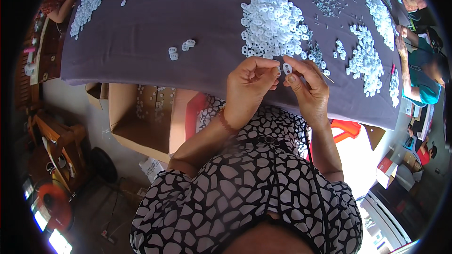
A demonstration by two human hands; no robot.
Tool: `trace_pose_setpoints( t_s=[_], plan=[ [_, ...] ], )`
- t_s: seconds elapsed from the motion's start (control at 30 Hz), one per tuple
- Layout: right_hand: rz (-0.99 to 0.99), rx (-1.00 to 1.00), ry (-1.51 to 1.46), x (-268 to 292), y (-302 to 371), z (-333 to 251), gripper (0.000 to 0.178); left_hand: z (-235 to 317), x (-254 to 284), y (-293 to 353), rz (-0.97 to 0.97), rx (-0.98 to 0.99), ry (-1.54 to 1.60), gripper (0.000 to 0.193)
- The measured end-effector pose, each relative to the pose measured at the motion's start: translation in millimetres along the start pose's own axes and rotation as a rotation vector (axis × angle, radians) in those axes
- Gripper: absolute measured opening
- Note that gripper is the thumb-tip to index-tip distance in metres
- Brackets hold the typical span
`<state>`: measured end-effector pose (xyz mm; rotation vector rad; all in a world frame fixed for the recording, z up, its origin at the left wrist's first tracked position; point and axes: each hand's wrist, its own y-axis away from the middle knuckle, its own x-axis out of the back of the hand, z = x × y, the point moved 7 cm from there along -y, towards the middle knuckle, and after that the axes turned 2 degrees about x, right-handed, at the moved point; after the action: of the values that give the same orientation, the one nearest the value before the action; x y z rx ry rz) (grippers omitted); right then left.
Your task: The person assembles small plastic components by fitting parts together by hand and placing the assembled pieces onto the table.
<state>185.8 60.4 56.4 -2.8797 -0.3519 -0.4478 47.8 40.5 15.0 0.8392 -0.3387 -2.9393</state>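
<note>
Just off the near edge of the dark cloth-covered table (212,14), my two hands meet. Between the thumb and forefinger of my right hand (308,91) is a small white oval plastic piece with two holes (287,68). My left hand (249,87) is closed in a pinch right beside it; what its fingertips hold is too small to make out. Beyond my hands rises a heap of similar white pieces (270,21). A small cluster of grey metal pins or screws (315,54) lies to its right, near a thin stick (328,78).
Several white pieces (173,53) sit on the table's left part. More metal bits (327,0) and white heaps (367,63) spread to the right. A cardboard box (141,142) with white pieces stands below the left edge. Another person (419,75) works at the right, another (59,7) far left.
</note>
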Motion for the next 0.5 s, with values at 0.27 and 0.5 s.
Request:
trace_pose_setpoints(
  t_s=[0.27, 0.5],
  plan=[
    [0.048, 0.049, 0.039, 5.5, -2.9, -2.5, 0.031, -2.7, -3.0, -4.5, -0.017, 0.003, 0.058, 0.016],
    [0.011, 0.111, 0.096, 18.5, -10.8, -8.3, 0.031, -7.4, -16.7, -13.1, -0.072, -0.013, 0.124, 0.017]
  ],
)
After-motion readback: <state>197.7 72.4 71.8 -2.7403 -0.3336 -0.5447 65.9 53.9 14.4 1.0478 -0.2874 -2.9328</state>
